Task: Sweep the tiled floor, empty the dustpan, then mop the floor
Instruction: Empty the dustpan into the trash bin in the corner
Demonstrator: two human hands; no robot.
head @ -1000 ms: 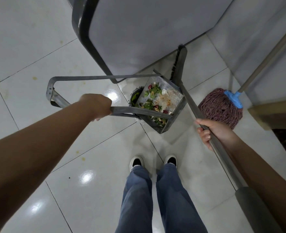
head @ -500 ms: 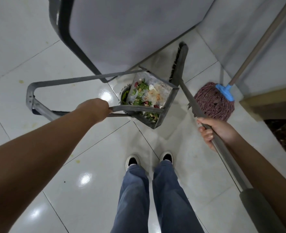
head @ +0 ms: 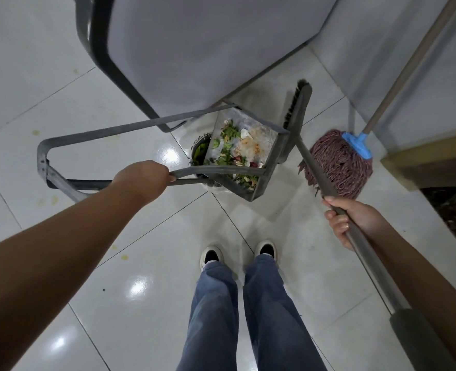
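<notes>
My left hand (head: 143,178) grips the long grey handle of a metal dustpan (head: 271,145), which hangs tilted above the floor. Green leaves and food scraps (head: 229,153) lie inside the pan. Just behind and under the pan stands a small dark bin (head: 200,151) with green scraps in it. My right hand (head: 353,218) grips the grey broom handle (head: 312,167); the broom head (head: 296,108) stands on the tiles beside the pan. A reddish string mop (head: 339,164) with a blue clamp leans against the wall at right.
A large grey appliance with a dark edge (head: 194,49) looms over the bin. My two shoes (head: 237,253) stand on the white glossy tiles (head: 87,277), which carry yellowish spots at left. A wooden ledge (head: 430,164) juts in at right.
The dustpan has tipped and shifted slightly toward the bin, its scraps sliding toward the lower edge. My right hand keeps the broom in nearly the same place.
</notes>
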